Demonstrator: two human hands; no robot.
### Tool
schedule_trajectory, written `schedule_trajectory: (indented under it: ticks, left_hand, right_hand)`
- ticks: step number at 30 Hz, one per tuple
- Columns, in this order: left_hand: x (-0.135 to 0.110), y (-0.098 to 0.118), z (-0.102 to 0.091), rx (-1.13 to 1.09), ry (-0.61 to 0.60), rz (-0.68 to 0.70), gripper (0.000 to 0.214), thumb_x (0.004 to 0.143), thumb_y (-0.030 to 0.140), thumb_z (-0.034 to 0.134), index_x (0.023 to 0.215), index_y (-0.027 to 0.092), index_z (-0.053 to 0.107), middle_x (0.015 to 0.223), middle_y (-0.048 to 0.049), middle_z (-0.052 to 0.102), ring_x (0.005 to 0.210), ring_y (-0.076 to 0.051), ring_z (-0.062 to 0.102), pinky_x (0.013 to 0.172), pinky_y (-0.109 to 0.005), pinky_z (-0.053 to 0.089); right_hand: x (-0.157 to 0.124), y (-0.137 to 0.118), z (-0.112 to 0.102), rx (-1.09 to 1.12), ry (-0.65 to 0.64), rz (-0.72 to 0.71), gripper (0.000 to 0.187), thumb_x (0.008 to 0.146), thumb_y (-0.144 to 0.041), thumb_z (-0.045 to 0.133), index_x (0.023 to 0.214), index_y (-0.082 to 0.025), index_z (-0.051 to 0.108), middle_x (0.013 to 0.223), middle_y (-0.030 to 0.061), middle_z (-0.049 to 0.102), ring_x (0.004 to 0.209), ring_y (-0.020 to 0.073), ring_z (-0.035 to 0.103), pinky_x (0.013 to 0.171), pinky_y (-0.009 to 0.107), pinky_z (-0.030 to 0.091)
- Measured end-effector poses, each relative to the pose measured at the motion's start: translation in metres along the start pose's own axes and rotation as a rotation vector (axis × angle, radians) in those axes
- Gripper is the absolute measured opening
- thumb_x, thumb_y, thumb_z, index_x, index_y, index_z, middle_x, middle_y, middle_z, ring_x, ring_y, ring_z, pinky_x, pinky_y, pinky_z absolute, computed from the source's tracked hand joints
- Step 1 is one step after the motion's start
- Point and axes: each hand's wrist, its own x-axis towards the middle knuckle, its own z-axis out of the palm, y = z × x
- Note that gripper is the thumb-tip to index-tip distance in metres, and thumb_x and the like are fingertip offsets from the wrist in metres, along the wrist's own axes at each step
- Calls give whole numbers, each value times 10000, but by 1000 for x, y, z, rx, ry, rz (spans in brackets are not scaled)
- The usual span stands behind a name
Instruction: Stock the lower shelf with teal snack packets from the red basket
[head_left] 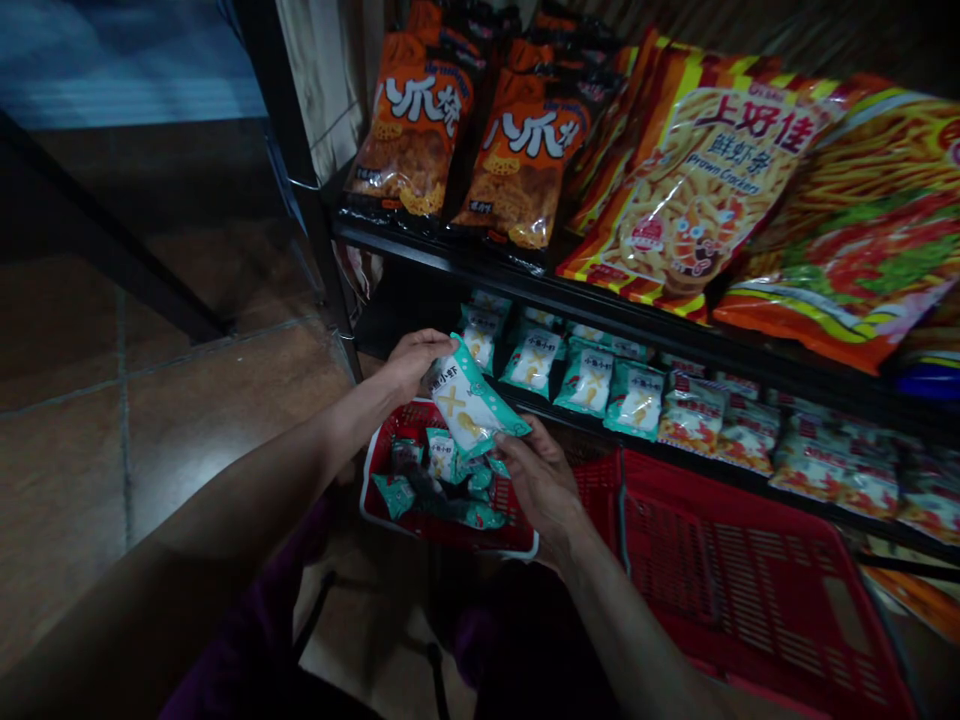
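Observation:
A teal and white snack bag (470, 398) is held between my two hands, tilted, above a red shopping basket (365, 497). My left hand (417, 362) is closed on the bag's upper left end. At the lower right end, my right hand (541, 478) pinches the bag with its fingers. Several small teal and white snack bags (442, 455) lie in the basket below. Just beyond my hands, a row of matching bags (532, 358) stands on the lower shelf.
Orange snack bags (412, 130) and a large prawn cracker bag (705, 180) stand on the upper black shelf (450, 255). Reddish snack packets (690, 405) continue the lower row rightward. A second red basket (750, 580) lies at the right. Tiled floor (202, 430) stretches along the left.

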Motion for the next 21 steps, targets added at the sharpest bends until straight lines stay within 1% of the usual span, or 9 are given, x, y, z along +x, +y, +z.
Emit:
schedule_trajectory:
  ticks: [4, 7, 9, 11, 13, 16, 19, 21]
  left_hand:
    - [2, -2, -1, 34, 25, -31, 204, 574, 235, 741, 686, 153, 592, 572, 24, 572, 494, -98, 515, 509, -231, 423]
    - [3, -3, -3, 96, 24, -6, 167, 609, 224, 708, 676, 154, 573, 563, 32, 555, 487, -87, 493, 506, -222, 409]
    - [2, -3, -3, 178, 27, 45, 131, 642, 204, 672, 650, 150, 553, 567, 32, 547, 499, -75, 481, 511, -207, 390]
    - [0, -3, -2, 278, 12, 102, 107, 667, 183, 636, 639, 148, 539, 571, 33, 540, 512, -67, 471, 517, -195, 371]
    - [-4, -4, 1, 382, -21, 147, 99, 678, 181, 615, 637, 147, 532, 571, 38, 530, 521, -65, 460, 519, -191, 356]
    - [-9, -9, 7, 556, -74, 195, 95, 685, 205, 607, 646, 148, 542, 580, 42, 514, 542, -72, 451, 524, -193, 343]
    - [-14, -14, 14, 718, -104, 232, 92, 704, 229, 597, 668, 151, 565, 622, 33, 530, 584, -84, 472, 549, -201, 358]
    - [-16, -15, 18, 799, -106, 258, 92, 721, 238, 588, 686, 153, 580, 650, 24, 552, 606, -92, 491, 573, -207, 377]
  right_hand:
    - [-1, 3, 3, 72, 12, 44, 280, 572, -286, 786, 725, -207, 565, 665, -60, 590, 587, 74, 488, 592, 198, 407]
    - [-3, 4, 1, -29, -30, 19, 278, 618, -319, 769, 808, -216, 594, 711, -47, 612, 642, 88, 521, 642, 213, 428]
    - [-4, 1, -2, -125, -50, -2, 296, 666, -364, 737, 897, -232, 607, 799, -28, 644, 735, 111, 566, 711, 236, 449]
    - [-4, -2, -5, -182, -41, -7, 331, 711, -421, 690, 980, -247, 603, 951, 7, 666, 897, 158, 599, 804, 285, 459]
    - [-3, -5, -6, -205, -27, 0, 382, 733, -463, 657, 1046, -255, 588, 1091, 43, 652, 1047, 206, 583, 892, 352, 447]
    - [0, -4, -6, -279, -64, 41, 506, 713, -480, 678, 1153, -265, 551, 1195, 76, 616, 1142, 234, 551, 973, 406, 413]
    - [4, 6, -6, -379, -100, 85, 673, 652, -476, 733, 1252, -275, 505, 1273, 87, 571, 1220, 259, 495, 994, 431, 406]
    - [7, 15, -6, -387, -100, 97, 726, 625, -464, 753, 1278, -276, 494, 1288, 86, 563, 1230, 277, 484, 976, 450, 424]
